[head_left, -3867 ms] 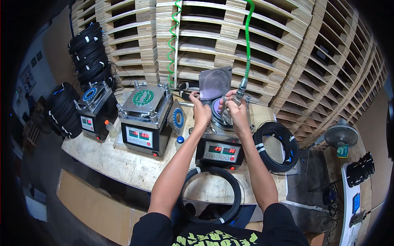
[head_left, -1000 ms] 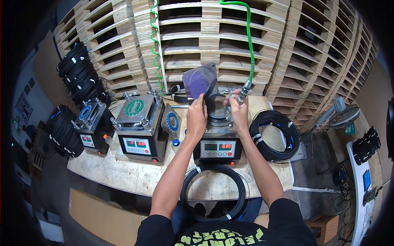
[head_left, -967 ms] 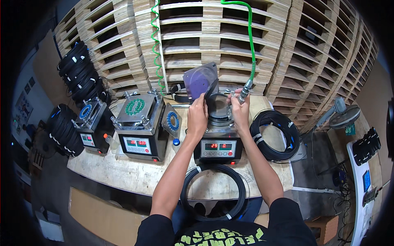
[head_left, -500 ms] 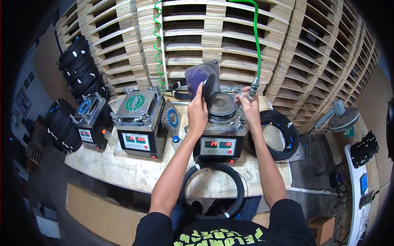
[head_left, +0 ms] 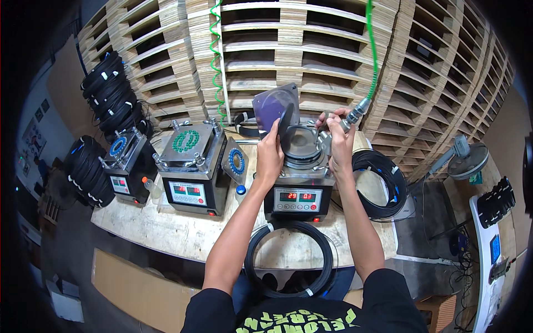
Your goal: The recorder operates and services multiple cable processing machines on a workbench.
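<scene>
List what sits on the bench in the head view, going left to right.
Small machine → middle machine → blue-ringed disc → left hand → right hand → cable coil.

We see the scene evenly and brightly lit from above, with soft shadows only; the stacked wooden pallets [head_left: 311,61] glow pale without harsh glare; the fisheye bends their straight slats toward the rim, where the picture falls into a black vignette; the centre is sharp, the dim left corner murky.
</scene>
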`<control>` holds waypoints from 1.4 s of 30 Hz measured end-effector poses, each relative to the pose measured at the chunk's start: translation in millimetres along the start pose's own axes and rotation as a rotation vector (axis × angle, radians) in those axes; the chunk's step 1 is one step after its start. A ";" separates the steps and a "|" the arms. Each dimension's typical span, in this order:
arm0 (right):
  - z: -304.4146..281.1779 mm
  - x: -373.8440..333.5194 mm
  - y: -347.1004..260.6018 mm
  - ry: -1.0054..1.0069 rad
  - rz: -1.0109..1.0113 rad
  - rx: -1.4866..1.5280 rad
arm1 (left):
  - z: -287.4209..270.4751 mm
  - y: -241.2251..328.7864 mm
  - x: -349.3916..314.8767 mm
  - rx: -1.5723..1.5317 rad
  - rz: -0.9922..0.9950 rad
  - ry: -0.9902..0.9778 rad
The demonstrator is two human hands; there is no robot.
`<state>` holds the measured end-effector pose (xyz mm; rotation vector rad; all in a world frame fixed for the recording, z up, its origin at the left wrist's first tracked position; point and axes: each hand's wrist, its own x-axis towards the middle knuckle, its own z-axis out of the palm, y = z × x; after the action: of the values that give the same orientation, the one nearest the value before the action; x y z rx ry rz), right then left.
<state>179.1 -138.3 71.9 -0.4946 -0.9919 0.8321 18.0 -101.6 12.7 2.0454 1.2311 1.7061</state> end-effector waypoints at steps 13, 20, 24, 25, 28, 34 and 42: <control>-65.9 8.4 -40.1 -0.060 0.233 -0.376 | -23.5 -17.9 17.5 0.290 0.360 -0.623; -68.0 6.2 -34.3 -0.067 0.260 -0.353 | -21.8 -21.2 22.4 0.180 0.171 -0.872; -67.4 8.5 -28.3 -0.071 0.265 -0.337 | -8.9 -22.9 29.4 0.240 0.246 -0.871; -68.1 9.1 -27.6 -0.082 0.281 -0.333 | -7.2 -17.0 31.6 0.259 0.211 -0.877; -64.5 11.4 -29.1 -0.095 0.304 -0.335 | -5.8 -3.6 43.0 0.233 0.095 -0.908; -67.2 16.4 -32.9 -0.107 0.319 -0.316 | -9.6 -10.0 27.6 0.263 0.241 -0.749; -50.8 17.8 -32.7 -0.564 0.570 -0.260 | -9.6 31.8 43.7 -0.516 -0.161 -0.734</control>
<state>241.3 -143.8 80.0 -0.8103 -1.5210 1.4077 23.3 -94.3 66.8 1.8953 0.6107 0.9095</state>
